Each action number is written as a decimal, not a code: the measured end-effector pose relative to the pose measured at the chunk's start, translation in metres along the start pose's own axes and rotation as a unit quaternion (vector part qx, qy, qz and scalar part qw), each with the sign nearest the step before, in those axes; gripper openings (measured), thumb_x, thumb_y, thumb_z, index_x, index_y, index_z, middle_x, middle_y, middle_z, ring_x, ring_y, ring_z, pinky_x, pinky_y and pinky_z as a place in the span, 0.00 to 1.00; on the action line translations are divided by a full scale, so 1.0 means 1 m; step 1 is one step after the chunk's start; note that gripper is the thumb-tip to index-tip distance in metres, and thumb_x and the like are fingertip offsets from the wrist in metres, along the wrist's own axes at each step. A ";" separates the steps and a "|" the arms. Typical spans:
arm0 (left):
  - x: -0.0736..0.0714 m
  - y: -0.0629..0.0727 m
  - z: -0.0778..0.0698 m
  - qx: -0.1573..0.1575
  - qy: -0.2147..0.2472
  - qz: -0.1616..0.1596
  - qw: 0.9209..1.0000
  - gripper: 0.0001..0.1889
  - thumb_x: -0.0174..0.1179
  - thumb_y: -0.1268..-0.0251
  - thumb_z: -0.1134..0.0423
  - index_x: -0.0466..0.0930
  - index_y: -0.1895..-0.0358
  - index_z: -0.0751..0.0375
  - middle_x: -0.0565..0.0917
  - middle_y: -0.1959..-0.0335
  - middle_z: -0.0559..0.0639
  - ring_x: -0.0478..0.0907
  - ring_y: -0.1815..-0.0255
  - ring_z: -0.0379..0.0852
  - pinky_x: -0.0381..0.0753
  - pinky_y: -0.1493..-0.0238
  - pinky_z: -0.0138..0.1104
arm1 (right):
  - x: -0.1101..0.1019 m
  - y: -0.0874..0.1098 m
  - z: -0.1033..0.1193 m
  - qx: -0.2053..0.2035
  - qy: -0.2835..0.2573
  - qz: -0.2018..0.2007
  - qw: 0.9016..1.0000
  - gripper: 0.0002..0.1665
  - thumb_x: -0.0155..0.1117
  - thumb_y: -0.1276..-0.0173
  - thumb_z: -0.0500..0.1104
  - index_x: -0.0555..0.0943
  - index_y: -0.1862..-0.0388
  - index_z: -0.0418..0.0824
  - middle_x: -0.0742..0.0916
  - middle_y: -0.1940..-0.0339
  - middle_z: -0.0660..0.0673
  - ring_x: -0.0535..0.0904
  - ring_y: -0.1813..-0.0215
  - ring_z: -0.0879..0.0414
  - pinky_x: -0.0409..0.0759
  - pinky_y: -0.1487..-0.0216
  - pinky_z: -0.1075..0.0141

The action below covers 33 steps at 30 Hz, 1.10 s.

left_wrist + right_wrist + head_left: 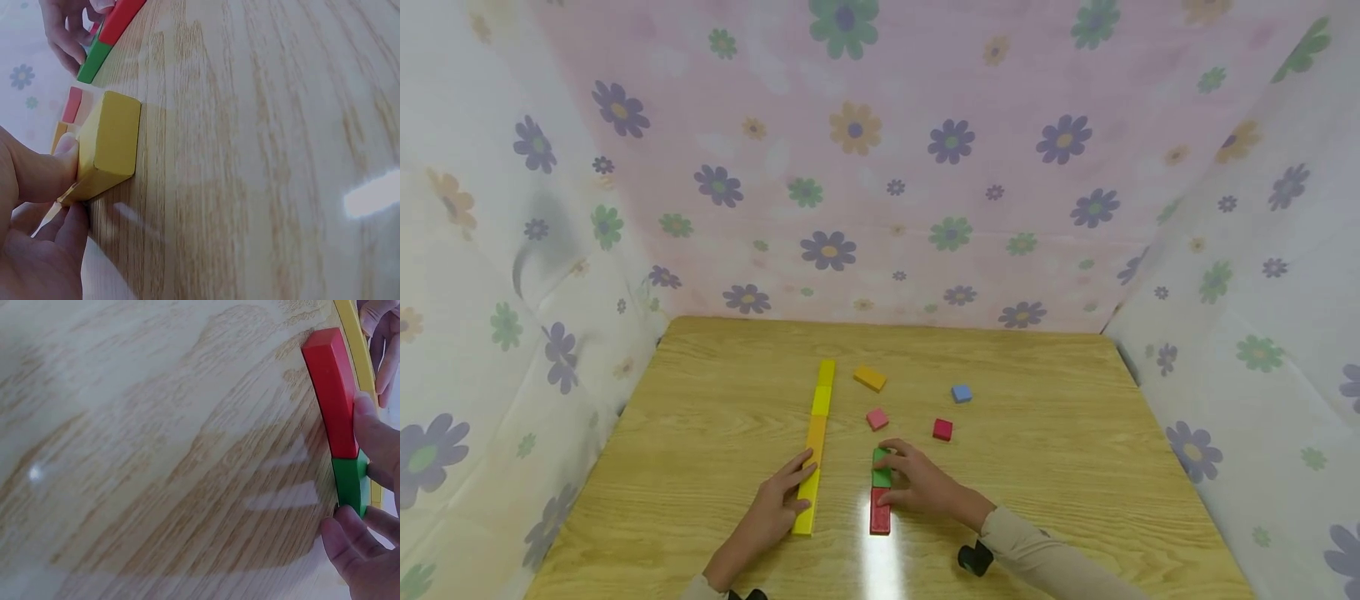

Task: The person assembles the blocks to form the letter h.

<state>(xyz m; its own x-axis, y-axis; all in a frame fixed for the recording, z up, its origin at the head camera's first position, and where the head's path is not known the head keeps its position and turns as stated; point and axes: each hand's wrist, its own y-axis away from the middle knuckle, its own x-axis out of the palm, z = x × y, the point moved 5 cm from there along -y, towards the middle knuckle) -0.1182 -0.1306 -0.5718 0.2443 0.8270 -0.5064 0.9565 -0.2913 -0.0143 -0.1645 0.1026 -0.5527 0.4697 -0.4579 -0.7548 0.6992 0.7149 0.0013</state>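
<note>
A straight row of yellow and orange blocks runs away from me left of the middle. My left hand pinches the long yellow block at its near end, thumb and fingers on opposite sides. Beyond it in the row are an orange block and two yellow blocks. To the right, a green block lies end to end with a red block. My right hand holds this pair, its fingers round the green block's far end and thumb against the red block.
Loose on the wooden table beyond my right hand lie an orange block, a pink block, a dark red block and a blue block. Flowered cloth walls the back and both sides.
</note>
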 end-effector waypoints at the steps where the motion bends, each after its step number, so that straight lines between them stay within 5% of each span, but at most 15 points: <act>1: 0.000 0.000 0.000 0.002 -0.003 -0.001 1.000 0.30 0.59 0.45 0.82 0.67 0.36 0.72 0.59 0.28 0.58 0.57 0.30 0.60 0.64 0.37 0.48 | 0.000 0.000 0.000 -0.001 0.003 0.000 1.000 0.27 0.68 0.39 0.53 0.79 0.45 0.41 0.69 0.33 0.40 0.68 0.35 0.44 0.73 0.39 0.52; 16: 0.001 0.000 0.005 -0.005 -0.002 0.003 1.000 0.30 0.60 0.45 0.81 0.68 0.36 0.71 0.60 0.28 0.57 0.56 0.30 0.61 0.65 0.37 0.46 | 0.001 -0.002 -0.002 0.013 0.017 0.012 1.000 0.25 0.65 0.37 0.54 0.78 0.44 0.45 0.68 0.32 0.42 0.67 0.35 0.47 0.73 0.39 0.54; 25: 0.000 0.000 0.004 0.003 0.001 0.005 1.000 0.30 0.60 0.45 0.81 0.67 0.36 0.72 0.59 0.28 0.57 0.57 0.30 0.61 0.65 0.38 0.46 | -0.015 -0.008 0.004 0.012 0.031 -0.033 0.999 0.19 0.67 0.36 0.46 0.77 0.49 0.42 0.72 0.37 0.41 0.74 0.47 0.52 0.78 0.50 0.61; 33: 0.000 0.000 0.004 0.010 0.007 0.006 1.000 0.30 0.61 0.46 0.82 0.67 0.36 0.73 0.60 0.28 0.59 0.57 0.30 0.61 0.66 0.39 0.45 | -0.033 -0.018 0.003 0.005 0.008 -0.055 0.998 0.21 0.68 0.38 0.38 0.77 0.47 0.35 0.72 0.39 0.37 0.73 0.42 0.47 0.78 0.47 0.54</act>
<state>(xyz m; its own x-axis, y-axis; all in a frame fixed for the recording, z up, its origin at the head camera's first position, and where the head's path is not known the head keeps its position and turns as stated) -0.1185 -0.1322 -0.5755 0.2578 0.8301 -0.4945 0.9503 -0.3103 -0.0255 -0.1914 0.1034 -0.5260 0.3805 -0.5244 -0.7618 0.7517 0.6551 -0.0755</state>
